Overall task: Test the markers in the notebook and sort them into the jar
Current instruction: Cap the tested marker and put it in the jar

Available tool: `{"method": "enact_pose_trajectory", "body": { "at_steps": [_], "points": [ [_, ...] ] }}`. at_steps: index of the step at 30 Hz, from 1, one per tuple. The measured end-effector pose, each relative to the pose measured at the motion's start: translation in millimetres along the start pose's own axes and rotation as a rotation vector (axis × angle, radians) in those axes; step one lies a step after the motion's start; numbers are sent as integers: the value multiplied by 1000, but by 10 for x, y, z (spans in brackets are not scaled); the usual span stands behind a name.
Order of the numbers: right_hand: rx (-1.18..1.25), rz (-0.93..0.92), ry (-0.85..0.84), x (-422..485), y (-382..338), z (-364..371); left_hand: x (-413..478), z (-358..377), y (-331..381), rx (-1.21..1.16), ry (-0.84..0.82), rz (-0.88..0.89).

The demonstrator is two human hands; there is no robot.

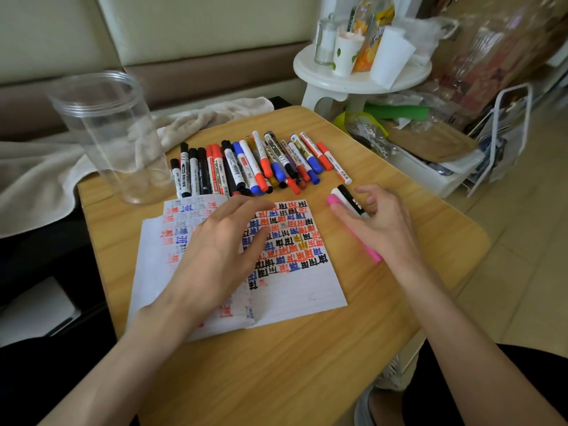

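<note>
An open notebook (295,281) lies on the wooden table (276,364), its pages covered in red, blue and black test marks. My left hand (221,250) rests flat on it, fingers straight. Beyond the notebook, several red, blue and black markers (261,164) lie in a row. A clear plastic jar (113,133) stands upright and holds nothing at the table's far left corner. My right hand (381,222) lies over a pink marker (333,200) and a black-and-white marker (349,196) right of the notebook, fingers loosely bent and touching them.
A beige towel (46,170) lies behind the table on the left. A white stool (359,75) with cups and bottles stands at the back right, above bags and a white bin (430,170). The table's right edge drops to a tiled floor.
</note>
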State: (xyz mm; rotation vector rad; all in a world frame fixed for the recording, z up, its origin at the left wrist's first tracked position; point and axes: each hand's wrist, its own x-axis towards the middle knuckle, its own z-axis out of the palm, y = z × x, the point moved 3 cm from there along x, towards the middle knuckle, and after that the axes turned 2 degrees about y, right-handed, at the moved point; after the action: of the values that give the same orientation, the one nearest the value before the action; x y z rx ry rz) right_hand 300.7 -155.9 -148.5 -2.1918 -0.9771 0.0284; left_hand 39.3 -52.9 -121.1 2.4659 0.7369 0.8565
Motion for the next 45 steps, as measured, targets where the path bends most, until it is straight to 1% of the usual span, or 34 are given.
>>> {"method": "enact_pose_trajectory", "body": {
  "at_steps": [5, 10, 23, 27, 29, 32, 33, 35, 37, 39, 43, 45],
  "points": [
    [-8, -46, 20, 185, -25, 52, 0, -20, -13, 6, 14, 0],
    [35, -45, 59, 468, -5, 168, -3, -42, -33, -8, 13, -13],
    [57, 148, 22, 873, 45, 348, 13, -76, -92, -27, 42, -15],
    [41, 186, 58, 888, 58, 370, 15, -63, -96, -26, 39, -10],
    [100, 214, 117, 860, 47, 334, 14, -65, -86, -27, 42, -7],
    [239, 253, 264, 800, 21, 251, 13, -76, -82, -24, 48, -5],
    [327, 289, 300, 775, 18, 229, 9, -81, -84, -23, 49, -7],
    [549, 373, 317, 711, 10, 202, -2, -90, -89, -25, 50, -6],
    [698, 407, 289, 619, -20, 160, -22, -94, -86, -27, 45, -5],
    [751, 384, 208, 490, -102, 100, -43, -98, -79, -29, 49, -6],
    [872, 307, -79, 146, -370, 16, -73, -126, -52, -49, 75, -12],
    [932, 293, -196, -36, -498, -22, -84, -148, -33, -62, 80, -9]
  ]
}}
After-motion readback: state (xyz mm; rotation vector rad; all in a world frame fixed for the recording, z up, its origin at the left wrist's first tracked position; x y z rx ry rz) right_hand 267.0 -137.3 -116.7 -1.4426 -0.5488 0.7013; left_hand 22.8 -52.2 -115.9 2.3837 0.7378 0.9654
